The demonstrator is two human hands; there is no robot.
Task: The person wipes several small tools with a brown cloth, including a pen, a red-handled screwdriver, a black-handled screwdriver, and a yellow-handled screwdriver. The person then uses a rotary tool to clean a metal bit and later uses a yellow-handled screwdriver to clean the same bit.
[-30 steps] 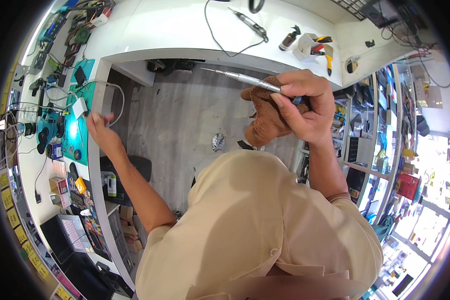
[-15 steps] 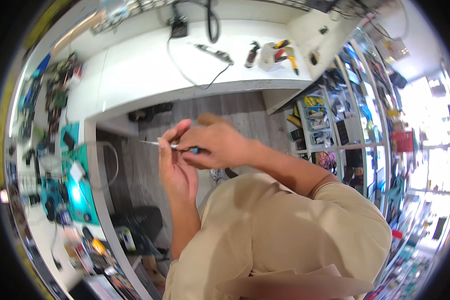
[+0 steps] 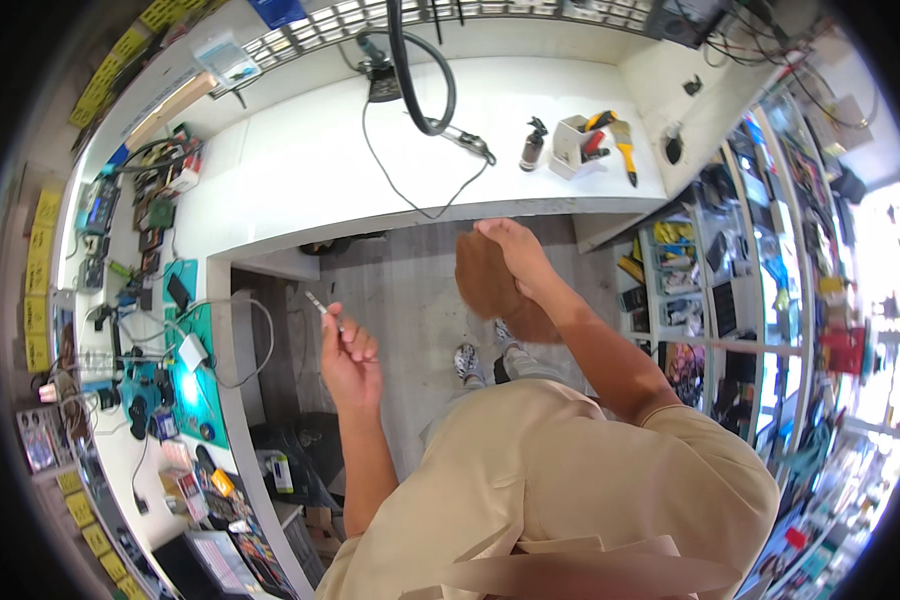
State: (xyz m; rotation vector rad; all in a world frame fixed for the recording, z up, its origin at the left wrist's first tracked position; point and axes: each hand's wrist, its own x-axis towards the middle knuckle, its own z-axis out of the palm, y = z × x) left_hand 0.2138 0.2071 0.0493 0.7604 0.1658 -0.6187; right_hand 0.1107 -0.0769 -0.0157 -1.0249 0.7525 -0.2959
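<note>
Since the earlier frame, the left hand (image 3: pixel 353 368) and right hand (image 3: pixel 526 263) have moved apart. I see a black hose (image 3: pixel 397 70) partly masking the corded tool (image 3: pixel 470 141) on the white bench (image 3: pixel 290 150). Over the floor (image 3: pixel 410 285), the left grasps the slender silvery tool (image 3: pixel 316 302), tilted; the right grips the brown cloth (image 3: pixel 482 275).
</note>
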